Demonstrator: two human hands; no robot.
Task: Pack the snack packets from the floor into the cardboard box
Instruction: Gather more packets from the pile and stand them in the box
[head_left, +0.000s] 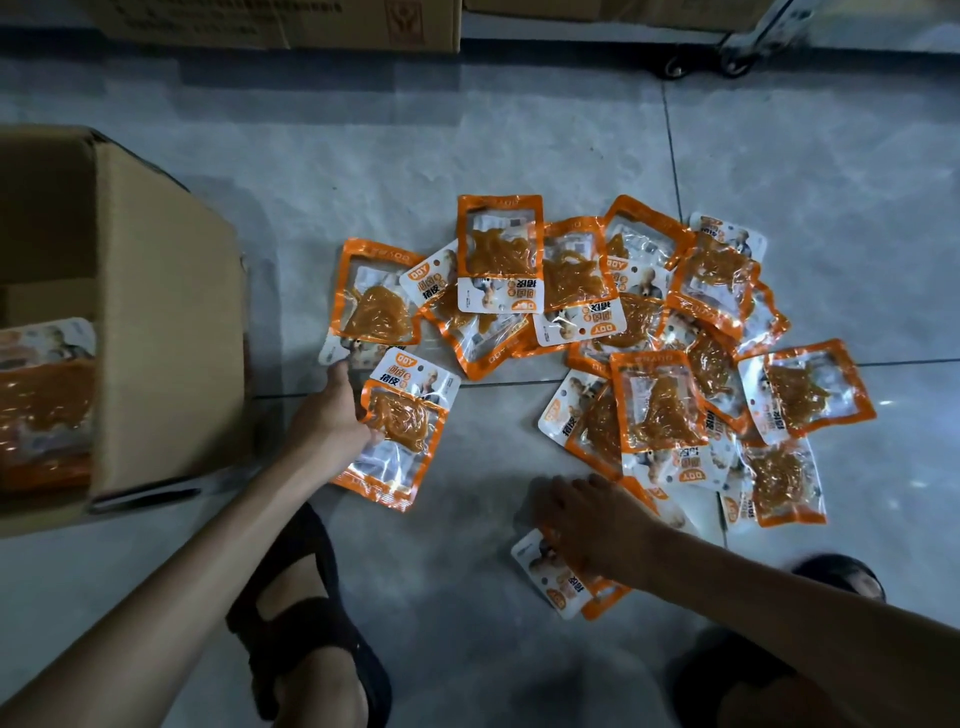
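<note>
Several orange and white snack packets (571, 291) lie scattered on the tiled floor, from the centre to the right. My left hand (332, 415) grips one packet (400, 431) by its left edge, just right of the cardboard box. My right hand (587, 525) rests palm down on another packet (556, 577) near my feet, fingers curled over it. The open cardboard box (161, 322) stands at the left, and several packets (47, 395) lie stacked inside it.
My two feet in black sandals (306, 618) stand at the bottom of the view. More cardboard boxes (280, 23) line the far wall. A wheeled cart base (737, 52) stands at the top right. Bare grey tiles (363, 130) lie beyond the packets.
</note>
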